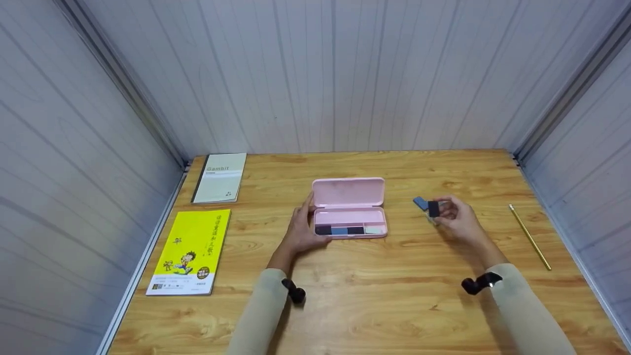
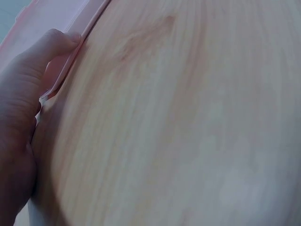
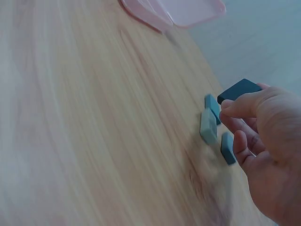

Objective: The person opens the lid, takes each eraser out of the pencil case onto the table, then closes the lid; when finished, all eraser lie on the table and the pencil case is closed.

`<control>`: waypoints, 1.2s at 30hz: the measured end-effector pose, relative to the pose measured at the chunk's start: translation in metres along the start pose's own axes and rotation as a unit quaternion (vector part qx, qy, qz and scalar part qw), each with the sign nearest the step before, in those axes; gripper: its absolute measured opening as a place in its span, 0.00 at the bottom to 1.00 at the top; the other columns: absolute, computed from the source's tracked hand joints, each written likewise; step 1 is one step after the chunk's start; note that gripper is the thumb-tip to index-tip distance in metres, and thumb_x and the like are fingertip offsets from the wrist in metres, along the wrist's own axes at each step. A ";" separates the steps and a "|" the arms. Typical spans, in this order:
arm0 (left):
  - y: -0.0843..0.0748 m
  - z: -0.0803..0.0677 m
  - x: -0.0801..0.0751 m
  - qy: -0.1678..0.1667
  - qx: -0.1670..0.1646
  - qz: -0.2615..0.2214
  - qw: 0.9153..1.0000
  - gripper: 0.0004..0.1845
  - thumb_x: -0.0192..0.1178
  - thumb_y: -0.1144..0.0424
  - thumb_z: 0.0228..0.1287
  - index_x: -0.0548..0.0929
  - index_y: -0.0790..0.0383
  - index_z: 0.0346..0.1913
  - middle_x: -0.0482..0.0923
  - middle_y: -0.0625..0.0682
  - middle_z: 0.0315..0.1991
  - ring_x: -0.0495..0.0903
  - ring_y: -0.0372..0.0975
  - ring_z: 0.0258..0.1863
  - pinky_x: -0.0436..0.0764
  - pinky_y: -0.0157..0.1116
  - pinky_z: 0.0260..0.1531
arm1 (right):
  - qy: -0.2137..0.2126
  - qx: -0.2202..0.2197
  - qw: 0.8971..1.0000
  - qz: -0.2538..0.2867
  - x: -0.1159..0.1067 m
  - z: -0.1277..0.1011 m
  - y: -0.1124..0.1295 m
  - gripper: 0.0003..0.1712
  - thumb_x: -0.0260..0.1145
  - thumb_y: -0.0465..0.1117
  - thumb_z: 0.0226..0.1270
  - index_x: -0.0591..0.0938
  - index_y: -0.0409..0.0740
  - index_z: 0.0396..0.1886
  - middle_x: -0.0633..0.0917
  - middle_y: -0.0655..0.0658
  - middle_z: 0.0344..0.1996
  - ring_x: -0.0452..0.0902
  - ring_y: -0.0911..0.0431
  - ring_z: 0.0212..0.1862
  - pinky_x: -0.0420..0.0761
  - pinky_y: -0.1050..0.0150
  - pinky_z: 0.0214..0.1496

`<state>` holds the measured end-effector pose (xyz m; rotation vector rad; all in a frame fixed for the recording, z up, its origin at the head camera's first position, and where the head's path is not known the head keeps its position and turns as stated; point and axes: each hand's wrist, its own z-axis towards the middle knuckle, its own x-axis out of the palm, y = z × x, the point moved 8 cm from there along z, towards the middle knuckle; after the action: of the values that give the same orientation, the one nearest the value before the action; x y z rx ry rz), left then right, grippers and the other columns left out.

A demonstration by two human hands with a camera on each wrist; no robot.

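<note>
A pink pencil case [image 1: 349,215] lies with its lid up at the middle of the table. My left hand [image 1: 301,232] grips its left end, the thumb along the front edge. Several small block erasers, black, blue and white, sit in a row in its front compartment. To the right of the case, my right hand [image 1: 462,224] pinches a black eraser [image 3: 240,90] between thumb and fingers, above the tabletop. Below it lie a blue eraser [image 3: 210,102], a pale eraser [image 3: 208,126] and a dark eraser [image 3: 227,147], seen in the right wrist view.
A gold pencil [image 1: 530,237] lies at the right side of the wooden table [image 1: 374,305]. On the left are a yellow book [image 1: 190,249] and, behind it, a pale notebook [image 1: 222,177]. Panelled walls [image 1: 305,74] stand at the back and both sides.
</note>
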<state>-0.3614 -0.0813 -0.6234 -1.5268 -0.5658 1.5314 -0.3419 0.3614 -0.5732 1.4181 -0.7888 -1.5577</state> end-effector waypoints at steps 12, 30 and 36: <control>-0.005 0.000 -0.001 -0.002 0.010 0.006 1.000 0.78 0.90 0.48 0.42 0.50 0.52 0.94 0.81 0.59 0.70 0.72 0.52 0.70 0.72 0.56 0.78 | -0.018 0.039 0.999 -0.021 -0.027 -0.022 -0.026 0.32 0.73 0.18 0.67 0.78 0.24 0.70 0.85 0.35 0.45 0.79 0.67 0.40 0.81 0.76 0.46; -0.003 -0.002 0.000 -0.002 -0.004 0.007 1.000 0.79 0.90 0.48 0.42 0.49 0.49 0.94 0.80 0.58 0.71 0.72 0.51 0.72 0.72 0.57 0.80 | 0.001 0.068 0.993 -0.097 -0.035 -0.031 -0.038 0.33 0.74 0.25 0.73 0.77 0.28 0.75 0.84 0.25 0.54 0.77 0.70 0.43 0.77 0.77 0.47; -0.004 -0.002 -0.001 -0.005 0.009 0.006 1.000 0.79 0.90 0.49 0.41 0.50 0.53 0.94 0.81 0.59 0.70 0.72 0.53 0.70 0.72 0.56 0.78 | 0.003 0.077 0.991 -0.108 -0.034 -0.031 -0.039 0.34 0.75 0.30 0.75 0.77 0.30 0.77 0.82 0.26 0.58 0.77 0.68 0.46 0.76 0.78 0.48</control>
<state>-0.3590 -0.0806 -0.6195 -1.5114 -0.5485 1.5495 -0.3194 0.4119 -0.5980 1.6658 -0.7884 -1.6842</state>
